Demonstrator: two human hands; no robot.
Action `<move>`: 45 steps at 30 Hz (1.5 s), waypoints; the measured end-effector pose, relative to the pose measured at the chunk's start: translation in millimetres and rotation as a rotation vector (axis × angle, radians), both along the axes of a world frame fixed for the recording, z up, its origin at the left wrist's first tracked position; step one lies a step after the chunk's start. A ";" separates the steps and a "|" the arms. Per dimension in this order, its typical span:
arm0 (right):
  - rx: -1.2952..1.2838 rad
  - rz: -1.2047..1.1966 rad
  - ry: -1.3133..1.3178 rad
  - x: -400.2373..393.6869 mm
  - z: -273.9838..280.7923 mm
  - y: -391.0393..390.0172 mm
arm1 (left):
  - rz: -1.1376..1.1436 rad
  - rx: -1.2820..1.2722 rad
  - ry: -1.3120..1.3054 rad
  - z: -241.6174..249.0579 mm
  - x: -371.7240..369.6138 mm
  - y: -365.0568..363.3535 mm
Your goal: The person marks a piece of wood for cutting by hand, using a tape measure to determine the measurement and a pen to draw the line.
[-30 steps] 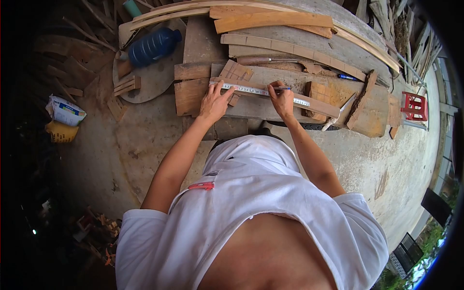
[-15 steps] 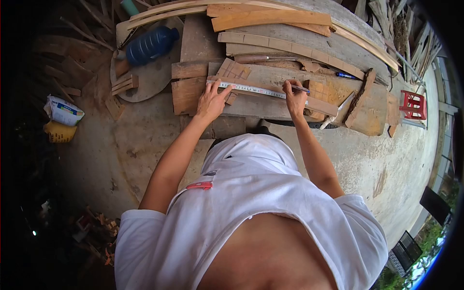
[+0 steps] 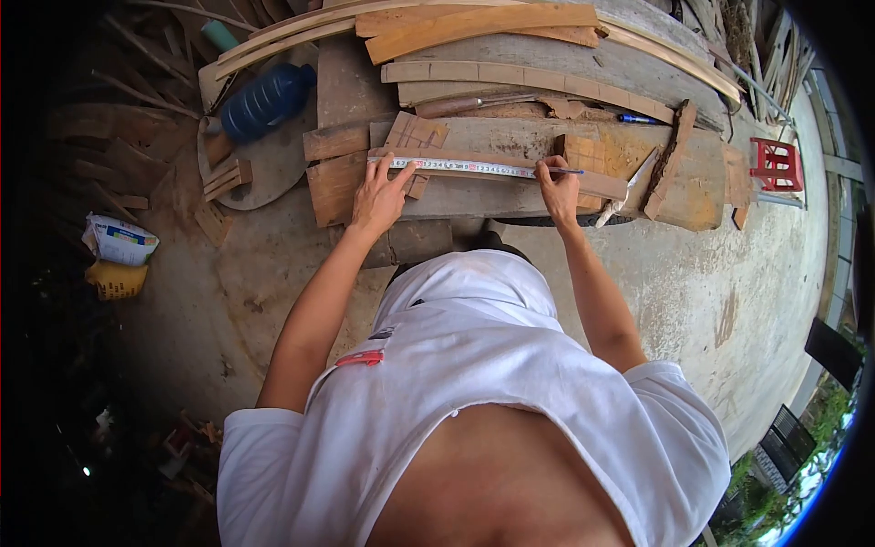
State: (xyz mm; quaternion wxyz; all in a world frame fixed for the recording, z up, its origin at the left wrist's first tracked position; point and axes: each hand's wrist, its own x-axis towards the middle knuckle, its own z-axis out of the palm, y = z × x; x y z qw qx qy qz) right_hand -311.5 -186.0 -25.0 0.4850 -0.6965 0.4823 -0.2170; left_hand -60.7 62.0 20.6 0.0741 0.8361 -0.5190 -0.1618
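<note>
A narrow wooden strip (image 3: 602, 185) lies across the bench, with a white tape measure (image 3: 456, 166) stretched along it. My left hand (image 3: 376, 198) grips the tape and strip at their left end, its fingers bent over the far edge. Near the tape's right part, my right hand (image 3: 560, 190) pinches a dark blue pen (image 3: 571, 171) whose shaft points right. Its fingers rest at the strip and hide the pen's other end. Beneath the strip's left part sits a wood block with pencil-like lines (image 3: 417, 133). Another yellowish block (image 3: 576, 146) stands behind my right hand.
A thin blade with a pale handle (image 3: 629, 187) lies right of the strip, beside a rough bark-edged piece (image 3: 670, 162). Farther back are a chisel-like tool (image 3: 456, 106), a blue marker (image 3: 637, 118), and curved marked wood (image 3: 519, 77). A blue bottle (image 3: 266, 102) lies left; a red stool (image 3: 777, 165) stands right.
The view has shifted, so the bench appears farther left and higher. Relative to the strip, my right hand has slid slightly right along the tape. My left hand keeps its place.
</note>
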 end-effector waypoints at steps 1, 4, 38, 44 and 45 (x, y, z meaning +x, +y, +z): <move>0.002 -0.007 -0.002 0.1 -3.2 0.0 | 0.001 0.000 0.001 -0.2 0.1 0.1; -0.091 0.008 -0.003 0.2 -7.3 -0.2 | 0.003 0.005 0.010 0.6 0.3 -1.1; -0.137 0.009 0.030 6.8 0.5 5.8 | 0.014 0.004 0.022 0.2 -1.1 -0.8; -0.164 -0.001 0.032 9.3 1.8 5.1 | 0.018 0.017 0.022 2.0 -1.4 -1.8; -0.153 -0.011 0.032 9.1 1.3 5.2 | 0.019 0.018 0.023 2.0 -1.9 -1.6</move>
